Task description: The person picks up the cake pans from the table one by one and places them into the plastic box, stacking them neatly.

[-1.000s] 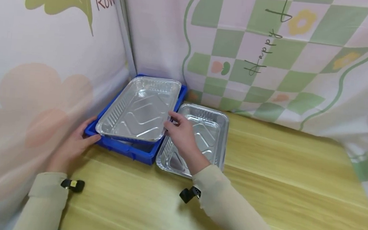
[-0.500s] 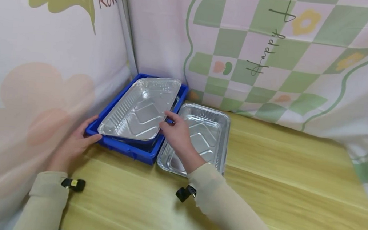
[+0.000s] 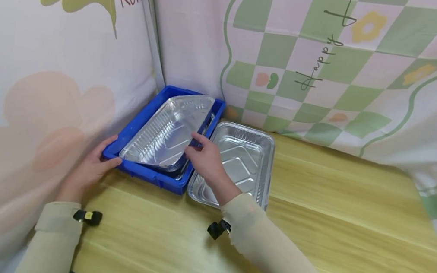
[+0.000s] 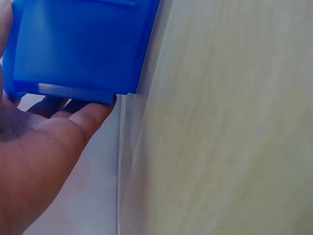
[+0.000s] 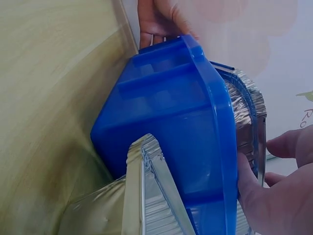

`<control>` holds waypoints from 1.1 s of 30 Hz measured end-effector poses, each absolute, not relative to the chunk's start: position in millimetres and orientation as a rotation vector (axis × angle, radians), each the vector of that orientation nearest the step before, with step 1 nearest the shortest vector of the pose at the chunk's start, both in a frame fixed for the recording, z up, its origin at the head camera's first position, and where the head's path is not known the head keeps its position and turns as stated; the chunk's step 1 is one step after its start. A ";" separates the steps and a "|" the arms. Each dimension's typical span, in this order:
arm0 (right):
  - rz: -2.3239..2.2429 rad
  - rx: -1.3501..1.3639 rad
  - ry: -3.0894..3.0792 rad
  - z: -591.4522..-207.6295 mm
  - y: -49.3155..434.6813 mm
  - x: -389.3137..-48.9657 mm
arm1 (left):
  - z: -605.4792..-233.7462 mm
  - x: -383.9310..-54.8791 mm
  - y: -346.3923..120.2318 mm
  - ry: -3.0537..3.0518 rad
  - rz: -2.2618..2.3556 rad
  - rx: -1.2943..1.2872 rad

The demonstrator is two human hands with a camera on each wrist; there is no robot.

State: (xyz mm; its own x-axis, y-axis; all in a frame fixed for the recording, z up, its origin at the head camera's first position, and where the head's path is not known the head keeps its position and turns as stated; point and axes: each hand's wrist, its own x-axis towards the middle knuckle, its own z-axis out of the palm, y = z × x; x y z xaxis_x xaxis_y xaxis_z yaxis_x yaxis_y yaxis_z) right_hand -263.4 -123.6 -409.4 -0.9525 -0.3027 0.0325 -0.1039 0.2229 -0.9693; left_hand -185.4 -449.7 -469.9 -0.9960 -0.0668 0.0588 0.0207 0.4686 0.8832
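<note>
My left hand (image 3: 92, 166) holds the near left corner of a blue plastic bin (image 3: 150, 175), thumb over the rim. In the left wrist view its fingers (image 4: 93, 117) lie behind the blue wall. My right hand (image 3: 209, 161) pinches the right rim of a rectangular aluminium foil tray (image 3: 170, 126). That tray sits tilted within the bin, its right side raised. In the right wrist view, thumb and fingers (image 5: 286, 145) meet its rim. Silvery foil shows beneath it in the bin, mostly hidden. A second foil tray (image 3: 241, 158) lies flat beside the bin, partly under my right forearm.
The bin stands in the corner of a wooden table (image 3: 336, 216). A floral cloth (image 3: 66, 45) hangs close along the left, and a green checked cloth (image 3: 280, 51) hangs behind. The table surface extends to the right and front.
The foil tray in my right hand has tilted and sunk deeper into the bin, its rim moving leftward with the hand. My left hand stays on the bin's corner.
</note>
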 end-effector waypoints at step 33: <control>-1.950 -0.303 2.221 -406.9 -79.3 -256.1 | -467.7 -185.5 -448.7 -2.652 -1.562 0.034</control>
